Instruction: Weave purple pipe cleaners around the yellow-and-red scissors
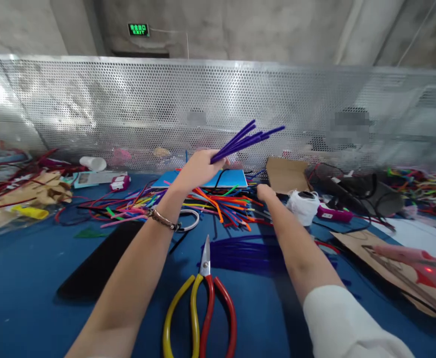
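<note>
Holds in the left hand (201,164) a bunch of purple fuzzy sticks (246,141), closed tightly around the near end, with the free ends spread a little and pointing to two o'clock. Holds this bunch raised above the blue table (27,291), and wears a bracelet (163,220) on the same wrist. Taking the left hand as the centre of the clock, with twelve at the far side, reaches with the right hand (266,193) to four o'clock, near the right end of the pile of coloured sticks (210,201). Shows there only the back; is not possible to say how widely spread, nor what, if anything, gripped. Can see at five o'clock loose purple sticks (240,256), lying flat and passing from view behind the right forearm. Can find at six o'clock scissors (205,268) with yellow and red handles, between seven and eight a black mat (102,263), at three a piece of cardboard (287,174), at four, just beside the right hand, a white string roll (300,211), and farther out, a pink glue gun (404,253).
</note>
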A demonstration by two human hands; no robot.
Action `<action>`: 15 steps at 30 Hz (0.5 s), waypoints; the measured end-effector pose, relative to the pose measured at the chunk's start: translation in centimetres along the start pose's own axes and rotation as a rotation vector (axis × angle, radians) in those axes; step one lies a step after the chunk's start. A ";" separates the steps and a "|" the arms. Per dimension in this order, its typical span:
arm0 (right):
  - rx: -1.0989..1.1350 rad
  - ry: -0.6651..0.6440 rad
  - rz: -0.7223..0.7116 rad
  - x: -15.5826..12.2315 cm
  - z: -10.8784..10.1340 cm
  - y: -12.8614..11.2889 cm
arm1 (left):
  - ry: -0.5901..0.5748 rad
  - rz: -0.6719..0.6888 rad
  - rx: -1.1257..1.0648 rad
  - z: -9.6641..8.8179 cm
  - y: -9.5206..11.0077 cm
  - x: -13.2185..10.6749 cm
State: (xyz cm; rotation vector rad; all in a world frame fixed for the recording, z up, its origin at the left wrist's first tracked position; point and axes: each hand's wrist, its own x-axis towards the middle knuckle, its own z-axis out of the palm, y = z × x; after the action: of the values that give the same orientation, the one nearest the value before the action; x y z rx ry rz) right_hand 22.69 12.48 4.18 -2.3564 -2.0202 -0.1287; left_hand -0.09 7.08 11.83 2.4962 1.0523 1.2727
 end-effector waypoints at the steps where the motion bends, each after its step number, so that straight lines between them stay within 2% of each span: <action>1: -0.018 0.005 0.020 0.1 -0.2 0.0 | 0.004 -0.005 -0.002 0.0 -0.1 0.0; 4: -0.063 0.051 0.033 0.3 -1.7 -0.1 | 0.005 -0.030 -0.003 -0.3 -0.7 0.1; 8: -0.113 0.186 -0.020 0.1 -6.0 0.1 | 0.024 -0.063 0.002 -0.8 -1.0 0.0; 12: -0.166 0.373 -0.102 -2.1 -10.7 0.9 | 0.036 -0.090 -0.006 -1.2 -1.0 0.1; 15: -0.186 0.435 -0.171 -4.3 -12.6 1.6 | 0.039 -0.107 -0.016 -1.3 -1.1 0.1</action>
State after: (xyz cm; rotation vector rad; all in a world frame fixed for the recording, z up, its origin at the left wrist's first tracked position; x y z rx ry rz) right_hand 23.17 6.98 16.38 -2.0063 -2.0490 -0.7897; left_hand -1.61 7.70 12.23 2.3776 1.1634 1.2990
